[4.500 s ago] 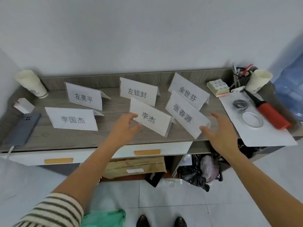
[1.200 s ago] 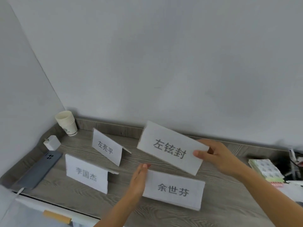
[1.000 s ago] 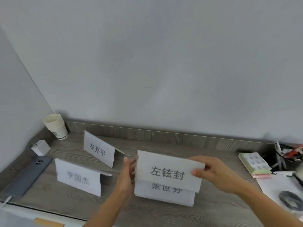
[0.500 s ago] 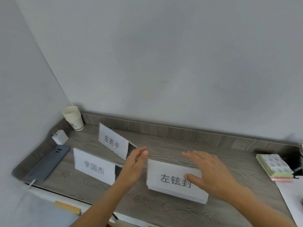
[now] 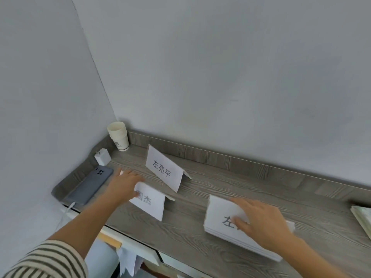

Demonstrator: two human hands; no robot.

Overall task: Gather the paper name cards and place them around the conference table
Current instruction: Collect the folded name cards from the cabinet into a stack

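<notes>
Two spread palms: left hand (image 5: 125,184) gripping near name card (image 5: 149,203), right hand (image 5: 261,221) flat on card stack (image 5: 219,221).

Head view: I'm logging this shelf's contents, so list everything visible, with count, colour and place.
Standing folded paper name cards: two, white, left-centre; rear one, front one.
Flat stack of paper name cards: one stack, white, right-centre.
Nested paper cups: one stack, cream, back-left corner.
Plug-in charger block: one, white, beside cups.
Smartphone: one, grey-blue, left edge, cabled.
Patterned pad: one, greenish, right edge, cropped.
Wooden shelf: one, grey.
Left hand: on front card.
Right hand: flat on stack.
</notes>
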